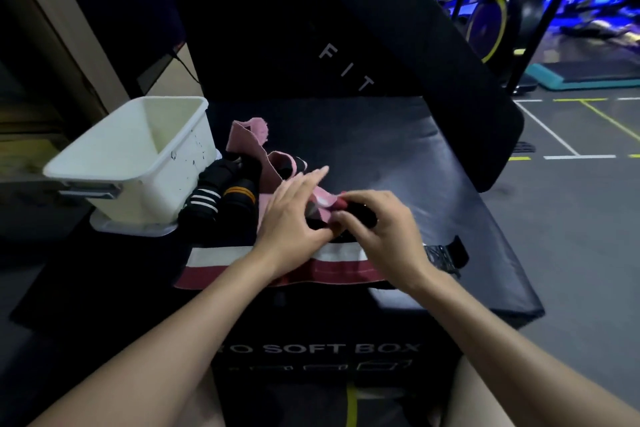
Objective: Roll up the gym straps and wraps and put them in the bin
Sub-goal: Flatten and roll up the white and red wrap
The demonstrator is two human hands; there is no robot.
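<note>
A red, white and black wrap (339,262) lies flat across the front of the black soft box (450,184). Its rolled end (356,210) sits between my hands. My right hand (377,225) grips that roll from the right. My left hand (294,215) pinches it from the left with thumb and curled fingers, index finger pointing out. A pink strap (256,146) lies crumpled behind my hands. Beside the bin lie a black wrap with white stripes (204,201) and a black wrap with an orange stripe (240,196). The white bin (138,163) stands at the left.
The bin stands on its white lid (138,227). A black velcro end (446,255) of the wrap lies to the right of my right hand. A tall black padded mat (346,45) leans behind the box. Gym machines (519,0) stand on the floor at the far right.
</note>
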